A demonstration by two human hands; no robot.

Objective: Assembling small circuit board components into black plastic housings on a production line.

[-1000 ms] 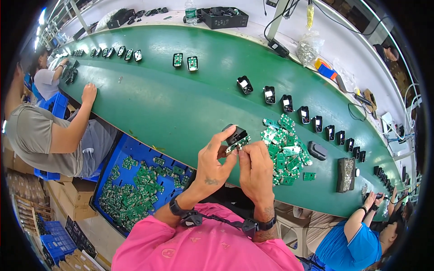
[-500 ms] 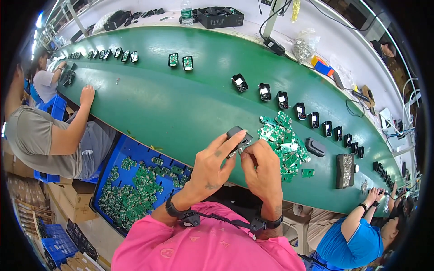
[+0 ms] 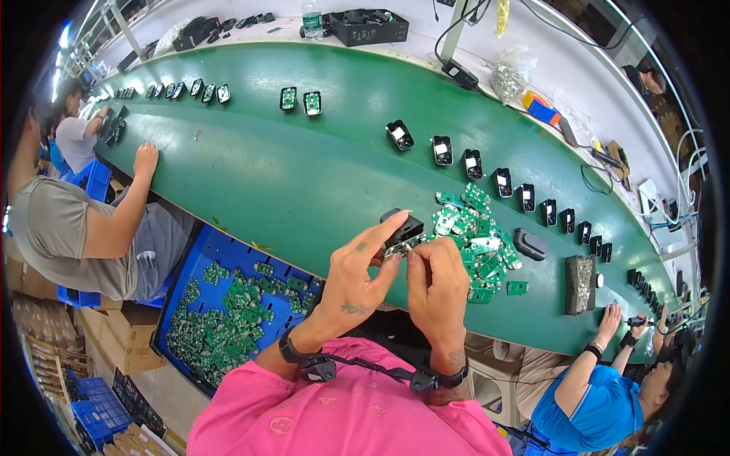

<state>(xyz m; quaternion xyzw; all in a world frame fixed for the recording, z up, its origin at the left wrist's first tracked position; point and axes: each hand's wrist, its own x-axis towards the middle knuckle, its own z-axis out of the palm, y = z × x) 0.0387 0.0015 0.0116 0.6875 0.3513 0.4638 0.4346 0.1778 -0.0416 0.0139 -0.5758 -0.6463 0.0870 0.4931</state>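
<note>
Above the green surface (image 3: pixel 304 175), the left hand (image 3: pixel 353 266) clasped a black plastic housing (image 3: pixel 403 226) with a green circuit board (image 3: pixel 393 250) at its mouth; the right hand (image 3: pixel 439 277) bunched there, its hold unclear. A blue plastic bin (image 3: pixel 228 247) contained loose green boards (image 3: pixel 236 315); black cases (image 3: pixel 444 160), white pieces (image 3: pixel 440 148).

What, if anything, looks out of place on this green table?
Only small things: one board lies apart from the heap, and a tiny scrap sits alone toward the far left of the table. I can see no clear damage.
</note>
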